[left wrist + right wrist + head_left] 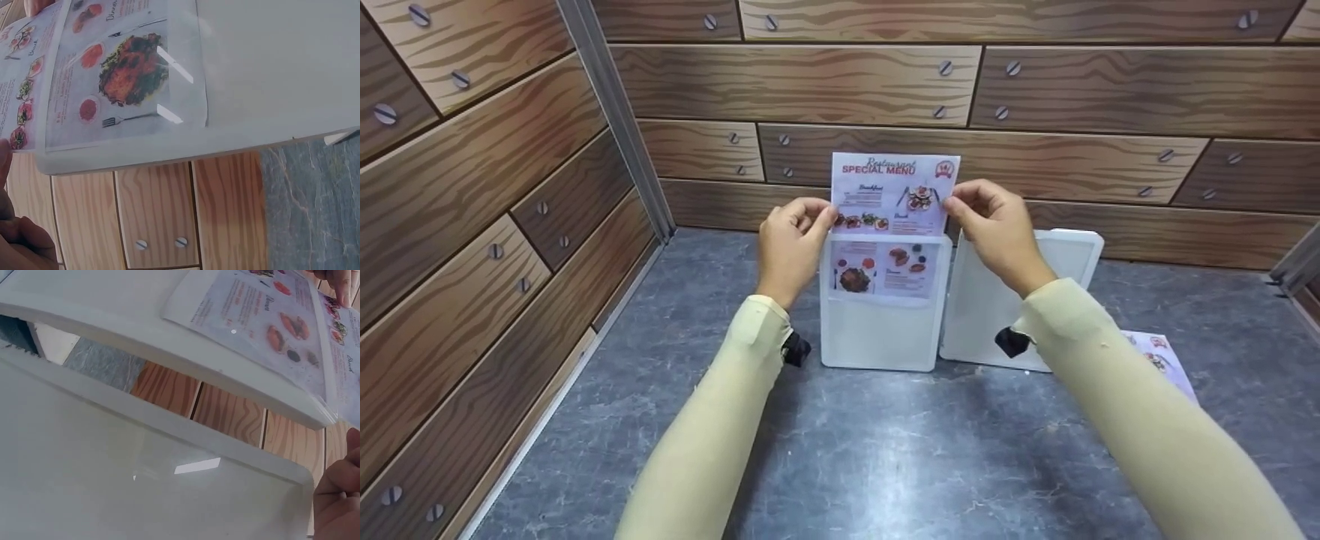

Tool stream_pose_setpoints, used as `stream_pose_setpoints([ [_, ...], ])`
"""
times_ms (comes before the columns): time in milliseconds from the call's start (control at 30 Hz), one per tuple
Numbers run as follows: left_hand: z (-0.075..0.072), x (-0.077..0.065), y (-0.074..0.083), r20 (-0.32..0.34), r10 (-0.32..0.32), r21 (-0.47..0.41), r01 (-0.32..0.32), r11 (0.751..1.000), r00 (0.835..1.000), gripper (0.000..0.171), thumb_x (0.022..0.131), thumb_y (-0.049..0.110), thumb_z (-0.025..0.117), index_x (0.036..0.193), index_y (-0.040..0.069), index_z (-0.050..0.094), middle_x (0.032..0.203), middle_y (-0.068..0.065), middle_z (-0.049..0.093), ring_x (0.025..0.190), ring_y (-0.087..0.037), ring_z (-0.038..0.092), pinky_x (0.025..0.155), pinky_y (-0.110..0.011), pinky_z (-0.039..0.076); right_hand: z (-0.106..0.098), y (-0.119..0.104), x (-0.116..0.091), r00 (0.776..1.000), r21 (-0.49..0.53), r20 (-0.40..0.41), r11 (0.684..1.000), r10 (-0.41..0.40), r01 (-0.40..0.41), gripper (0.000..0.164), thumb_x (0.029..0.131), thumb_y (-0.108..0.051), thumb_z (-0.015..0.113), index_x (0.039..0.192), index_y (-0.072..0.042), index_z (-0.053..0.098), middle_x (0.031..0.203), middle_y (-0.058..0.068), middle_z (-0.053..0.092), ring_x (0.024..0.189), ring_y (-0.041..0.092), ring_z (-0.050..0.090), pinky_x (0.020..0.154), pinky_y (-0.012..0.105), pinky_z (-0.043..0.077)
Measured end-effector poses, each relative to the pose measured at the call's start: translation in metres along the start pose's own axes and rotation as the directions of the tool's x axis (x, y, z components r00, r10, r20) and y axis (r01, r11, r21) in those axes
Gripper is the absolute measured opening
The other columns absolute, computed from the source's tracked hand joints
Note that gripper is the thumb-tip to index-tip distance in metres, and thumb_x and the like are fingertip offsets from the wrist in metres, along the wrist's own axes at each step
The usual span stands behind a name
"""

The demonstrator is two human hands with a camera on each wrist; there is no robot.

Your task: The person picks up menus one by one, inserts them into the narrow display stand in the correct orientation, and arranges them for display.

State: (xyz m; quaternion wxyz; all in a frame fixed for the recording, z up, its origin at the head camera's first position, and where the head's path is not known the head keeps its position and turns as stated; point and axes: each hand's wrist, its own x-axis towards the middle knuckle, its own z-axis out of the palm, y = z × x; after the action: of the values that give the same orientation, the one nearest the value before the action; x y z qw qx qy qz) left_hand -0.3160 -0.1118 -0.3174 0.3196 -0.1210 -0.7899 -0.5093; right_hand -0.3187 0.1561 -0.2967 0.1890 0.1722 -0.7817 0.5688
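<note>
A printed menu sheet (896, 195) stands upright, its lower half behind the clear front of a white menu stand (877, 337). My left hand (795, 244) pinches the sheet's left edge just above the stand's top rim. On the opposite edge, my right hand (997, 232) pinches the sheet between thumb and fingers. In the left wrist view, the sheet's bottom edge shows partway down inside the stand, with a plate of food printed on the menu (132, 67). The right wrist view shows the same sheet (264, 320) sticking out past the stand's top.
A second white stand (982, 315) with no sheet in it is upright just to the right, partly behind my right hand. Another menu sheet (1166, 364) lies on the grey marbled table (840, 450) beneath my right forearm. Wood-patterned panels (810, 82) close off the back and left.
</note>
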Motion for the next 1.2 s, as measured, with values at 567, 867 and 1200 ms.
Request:
stream_pose_setpoints([
  [567, -0.001, 0.003, 0.004, -0.012, 0.018, -0.027, -0.018, 0.999, 1.000, 0.010, 0.097, 0.015, 0.073, 0.097, 0.006, 0.078, 0.058, 0.010, 0.037, 0.055, -0.008, 0.033, 0.104, -0.039, 0.041, 0.000, -0.001, 0.004, 1.000, 0.022, -0.014, 0.999, -0.025, 0.026, 0.019, 0.102, -0.012, 0.066, 0.103, 0.008, 0.066, 0.083, -0.002, 0.060, 0.069, 0.007, 0.052, 0.060, 0.018, 0.044],
  [867, 0.001, -0.007, -0.004, -0.001, 0.010, -0.002, -0.010, 1.000, 1.000, 0.012, 0.097, 0.016, 0.074, 0.096, 0.005, 0.078, 0.059, 0.008, 0.037, 0.056, -0.011, 0.034, 0.091, -0.040, 0.043, 0.005, 0.006, -0.003, 1.000, 0.044, -0.013, 0.999, -0.010, 0.011, 0.015, 0.102, -0.008, 0.065, 0.101, 0.007, 0.066, 0.080, 0.000, 0.060, 0.065, 0.006, 0.050, 0.058, 0.018, 0.042],
  [1200, 0.000, -0.013, -0.012, 0.011, -0.010, 0.018, 0.010, 1.000, 1.000, 0.012, 0.097, 0.017, 0.074, 0.097, 0.005, 0.078, 0.061, 0.009, 0.038, 0.062, -0.013, 0.037, 0.079, -0.033, 0.041, 0.007, 0.011, -0.007, 1.000, 0.018, 0.002, 1.000, 0.007, -0.007, 0.019, 0.102, -0.010, 0.066, 0.107, 0.009, 0.067, 0.083, 0.001, 0.061, 0.068, 0.006, 0.050, 0.060, 0.018, 0.042],
])
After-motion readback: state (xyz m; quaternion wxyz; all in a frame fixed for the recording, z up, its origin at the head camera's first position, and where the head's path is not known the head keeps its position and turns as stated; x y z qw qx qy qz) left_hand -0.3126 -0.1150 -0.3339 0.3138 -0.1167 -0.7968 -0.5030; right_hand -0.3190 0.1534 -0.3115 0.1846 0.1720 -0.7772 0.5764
